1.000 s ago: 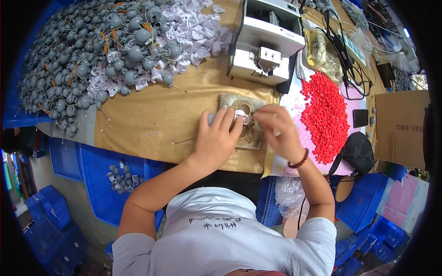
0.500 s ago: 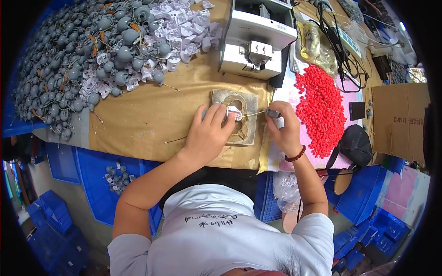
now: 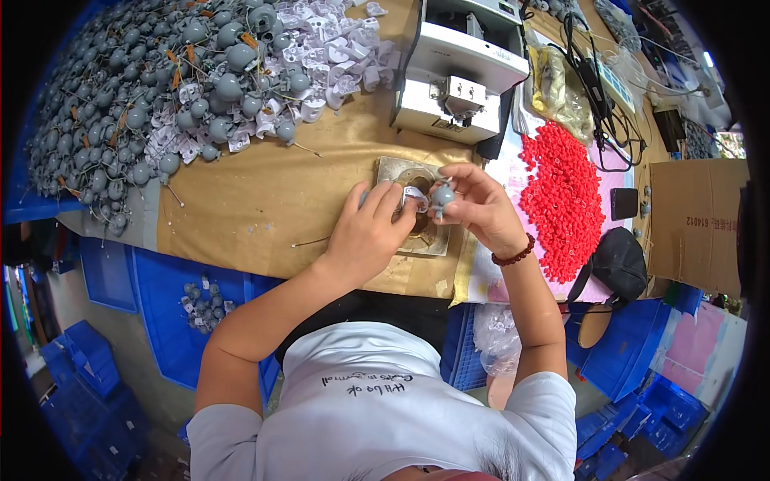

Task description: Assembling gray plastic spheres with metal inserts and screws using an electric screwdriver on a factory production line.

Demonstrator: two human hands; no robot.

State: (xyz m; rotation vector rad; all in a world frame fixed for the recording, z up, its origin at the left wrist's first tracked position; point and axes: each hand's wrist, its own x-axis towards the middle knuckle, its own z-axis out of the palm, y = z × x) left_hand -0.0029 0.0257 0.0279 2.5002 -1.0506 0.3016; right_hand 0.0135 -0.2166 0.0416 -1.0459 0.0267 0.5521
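Note:
Over a flat square fixture block (image 3: 391, 168) with a recessed shape in it, my left hand (image 3: 367, 228) closes on a small white plastic part (image 3: 413, 196). A bit of grey shows beside its fingertips, and a thin cord (image 3: 309, 242) sticks out to the left of that hand. My right hand (image 3: 489, 215) pinches a grey ball-shaped part (image 3: 442, 196) between thumb and fingers, close to the right side of the white part. Whether the two parts touch, I cannot tell. My left fingers partly hide the white part.
Grey ball parts with cords (image 3: 104, 120) and white plastic pieces (image 3: 341, 48) are heaped at the far left. A white machine (image 3: 457, 72) stands behind the block. Small red pieces (image 3: 561, 200), a black phone (image 3: 624, 204), a black bag (image 3: 618, 260) and a carton (image 3: 694, 216) are at right.
My right hand has moved left with the grey ball part, from the block's right side to next to the white part. The cord stretched between them no longer shows. My left hand stays at the block.

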